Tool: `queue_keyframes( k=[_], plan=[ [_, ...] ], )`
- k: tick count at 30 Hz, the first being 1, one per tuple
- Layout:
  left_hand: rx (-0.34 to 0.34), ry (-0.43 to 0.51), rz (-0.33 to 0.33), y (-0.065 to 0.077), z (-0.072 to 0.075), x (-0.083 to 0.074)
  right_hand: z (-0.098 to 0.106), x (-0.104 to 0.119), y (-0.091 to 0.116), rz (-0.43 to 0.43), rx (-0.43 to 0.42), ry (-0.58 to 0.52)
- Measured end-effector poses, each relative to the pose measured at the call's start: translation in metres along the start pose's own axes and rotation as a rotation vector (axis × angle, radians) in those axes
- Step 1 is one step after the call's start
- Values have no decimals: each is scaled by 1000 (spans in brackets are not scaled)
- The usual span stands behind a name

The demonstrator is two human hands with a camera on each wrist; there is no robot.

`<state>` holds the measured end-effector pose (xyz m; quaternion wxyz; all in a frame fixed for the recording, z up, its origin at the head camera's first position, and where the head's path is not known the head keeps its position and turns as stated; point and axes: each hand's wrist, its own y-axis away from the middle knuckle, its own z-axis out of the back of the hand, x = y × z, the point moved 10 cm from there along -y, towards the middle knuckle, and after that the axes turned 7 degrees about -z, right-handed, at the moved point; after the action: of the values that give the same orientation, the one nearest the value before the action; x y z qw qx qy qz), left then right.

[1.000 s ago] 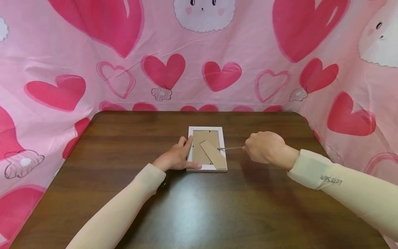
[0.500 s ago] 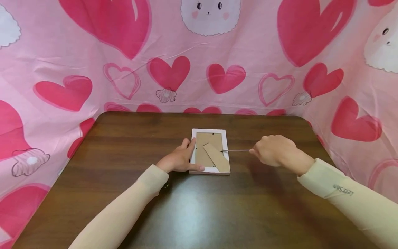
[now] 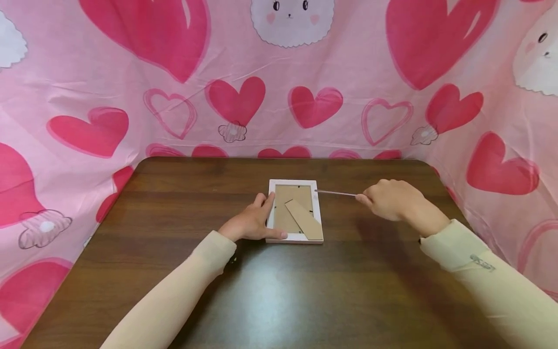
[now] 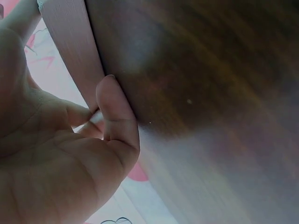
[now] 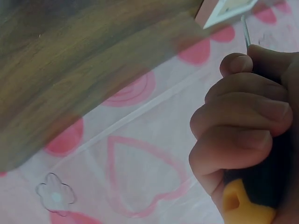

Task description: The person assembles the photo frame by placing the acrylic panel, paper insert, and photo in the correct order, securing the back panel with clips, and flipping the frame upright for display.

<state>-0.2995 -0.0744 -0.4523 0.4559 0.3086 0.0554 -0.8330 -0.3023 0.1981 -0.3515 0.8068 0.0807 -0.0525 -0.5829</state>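
A white picture frame (image 3: 292, 182) lies face down on the table, its brown backing board (image 3: 287, 192) up. A slanted easel leg (image 3: 305, 220) crosses the board, and small dark tabs (image 3: 311, 211) sit along its edges. My left hand (image 3: 248, 223) holds the frame at its lower left, thumb on the bottom border and fingers along the left side. In my right hand (image 3: 390, 199) is a screwdriver (image 3: 335, 193), gripped by its black handle with a yellow end (image 5: 250, 210). Its tip is at the upper right border of the frame; whether it touches cannot be told.
The dark wooden table (image 3: 196, 184) stretches around the frame on every side. Behind it and at both sides hangs a pink cloth (image 3: 279, 131) with hearts, meeting the table's far edge.
The screwdriver tip has moved from the tab on the board's right edge up to the frame's upper right border. My right hand has shifted right. The left hand keeps its hold.
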Motion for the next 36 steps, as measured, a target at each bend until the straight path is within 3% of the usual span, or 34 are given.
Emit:
queue_keyframes(
  k=[9, 19, 30, 36],
  plan=[
    [7, 18, 4, 1, 2, -1, -8, -27, -11, -91, -36, -153],
    [-9, 11, -7, -1, 2, 2, -40, -53, -17, -224, -61, -310],
    [-12, 28, -6, -7, -2, 10, -74, -56, -21, -250, -35, -470],
    [-36, 35, -6, -9, -2, 13, -76, -53, -23, -243, -36, -487]
  ],
)
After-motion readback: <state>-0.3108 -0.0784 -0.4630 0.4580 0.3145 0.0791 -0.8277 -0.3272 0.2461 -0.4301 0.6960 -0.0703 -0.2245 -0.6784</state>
